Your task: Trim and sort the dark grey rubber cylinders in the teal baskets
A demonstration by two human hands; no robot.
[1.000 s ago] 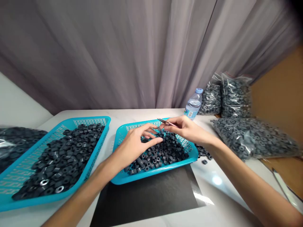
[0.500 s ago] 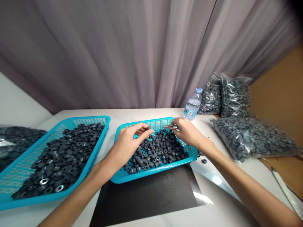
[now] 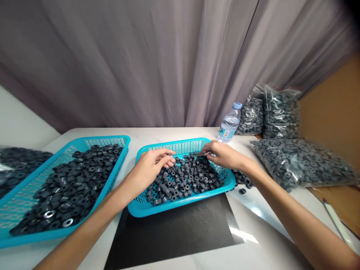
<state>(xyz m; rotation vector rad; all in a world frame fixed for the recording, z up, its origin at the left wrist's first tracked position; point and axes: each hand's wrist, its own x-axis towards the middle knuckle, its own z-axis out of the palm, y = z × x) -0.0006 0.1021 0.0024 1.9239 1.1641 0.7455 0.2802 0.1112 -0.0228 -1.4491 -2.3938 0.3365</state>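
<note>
A turquoise basket point(image 3: 184, 200) in the middle holds a layer of small dark grey rings point(image 3: 185, 180). My left hand point(image 3: 150, 167) rests over the basket's left part, fingers curled with one grey ring pinched at the fingertips. Over the far right part of the basket, my right hand point(image 3: 223, 154) grips thin metal tweezers point(image 3: 203, 153), their tips pointing left into the rings. The two hands are a short gap apart.
A second turquoise basket point(image 3: 28, 237) full of larger dark rings sits at the left. A black sheet point(image 3: 180, 234) lies under the middle basket. A water bottle point(image 3: 230, 123) and clear bags of rings point(image 3: 298, 161) stand at the right; loose rings point(image 3: 242, 180) lie beside the basket.
Both hands have dropped from above the pile to the far part of the basket. The tweezers, raised a second ago, now point down among the rings.
</note>
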